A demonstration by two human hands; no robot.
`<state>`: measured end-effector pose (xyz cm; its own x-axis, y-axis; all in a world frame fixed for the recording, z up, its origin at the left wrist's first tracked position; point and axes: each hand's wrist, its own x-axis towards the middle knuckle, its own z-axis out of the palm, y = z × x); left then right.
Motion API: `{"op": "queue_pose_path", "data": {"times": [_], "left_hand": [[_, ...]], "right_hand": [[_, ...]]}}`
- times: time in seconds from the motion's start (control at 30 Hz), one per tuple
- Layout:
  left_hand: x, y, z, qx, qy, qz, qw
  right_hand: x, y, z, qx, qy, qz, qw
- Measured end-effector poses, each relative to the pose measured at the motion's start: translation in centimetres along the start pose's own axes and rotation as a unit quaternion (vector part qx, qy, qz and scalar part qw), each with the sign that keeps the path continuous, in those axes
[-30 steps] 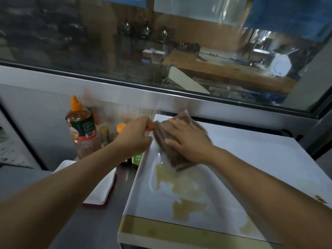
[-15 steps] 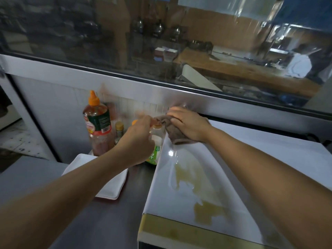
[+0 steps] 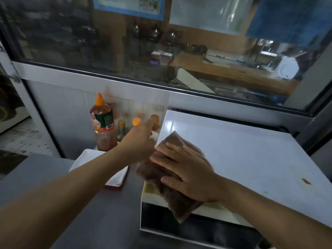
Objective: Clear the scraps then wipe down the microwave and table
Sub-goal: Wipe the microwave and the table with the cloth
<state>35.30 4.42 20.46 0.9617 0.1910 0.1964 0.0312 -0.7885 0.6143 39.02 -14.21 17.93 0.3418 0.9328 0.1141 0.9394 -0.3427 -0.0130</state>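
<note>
A white microwave stands on the dark table. My right hand lies flat on a brown cloth at the front left corner of the microwave's top; the cloth hangs over the front edge. My left hand reaches beside the microwave's left side and grips a small bottle with an orange-brown cap, though motion blur softens it. A small red-brown spot sits on the top near its right edge.
A tall red sauce bottle with an orange nozzle and two small bottles stand against the back wall. A white square dish lies on the table under my left forearm. A glass window runs behind.
My right hand has dragged the cloth from the microwave's back left corner to its front left corner. The yellowish smear on the top is gone from view. My left hand stays by the small bottles.
</note>
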Motion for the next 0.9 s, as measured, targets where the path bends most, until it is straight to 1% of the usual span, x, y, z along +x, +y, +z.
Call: {"op": "queue_pose_path", "data": {"times": [0.07,0.17,0.23,0.33,0.4,0.43,0.53,0.6,0.63,0.67,0.73,0.8,0.9], "left_hand": [[-0.9,0.6,0.7,-0.014,-0.028,0.003,1.000],[-1.7,1.1,1.8,0.003,-0.047,-0.002,0.999],[-2.1,1.4,2.2,0.029,-0.038,-0.007,0.999],[-2.7,1.6,2.5,0.047,-0.024,-0.003,0.999],[-2.9,1.6,2.4,0.064,-0.023,-0.002,0.998],[-2.9,1.7,2.4,0.070,-0.023,-0.001,0.997],[-2.7,2.1,2.3,0.087,-0.024,0.006,0.996],[-2.5,3.0,2.7,0.148,-0.017,0.007,0.989],[-2.5,3.7,3.0,0.181,-0.009,0.009,0.983],[-2.5,4.6,3.5,0.199,-0.002,0.017,0.980],[-2.7,6.4,4.9,0.190,0.009,0.054,0.980],[-2.9,7.9,6.3,0.157,0.000,0.090,0.983],[-3.0,8.8,8.1,0.169,-0.036,0.078,0.982]], "right_hand": [[-1.0,1.4,-0.3,-0.002,0.009,0.040,0.999],[-2.3,5.6,-0.4,0.026,-0.001,0.172,0.985],[-2.6,8.3,-0.4,0.029,-0.010,0.258,0.966],[-1.8,9.4,-0.5,0.020,-0.005,0.332,0.943],[-1.2,7.9,-0.4,0.029,-0.018,0.356,0.934],[-1.2,6.5,-0.3,0.034,-0.026,0.351,0.936],[-2.9,2.0,0.1,0.030,-0.015,0.265,0.964],[-5.0,0.5,0.0,0.021,-0.004,0.225,0.974],[-6.2,0.5,-0.1,0.017,-0.004,0.223,0.975],[-7.6,0.9,-0.3,0.016,-0.006,0.231,0.973],[-10.9,2.8,-1.0,0.021,-0.011,0.276,0.961],[-14.8,5.4,-1.8,0.018,-0.020,0.350,0.936],[-20.1,8.6,-2.8,0.006,-0.027,0.451,0.892]]}}
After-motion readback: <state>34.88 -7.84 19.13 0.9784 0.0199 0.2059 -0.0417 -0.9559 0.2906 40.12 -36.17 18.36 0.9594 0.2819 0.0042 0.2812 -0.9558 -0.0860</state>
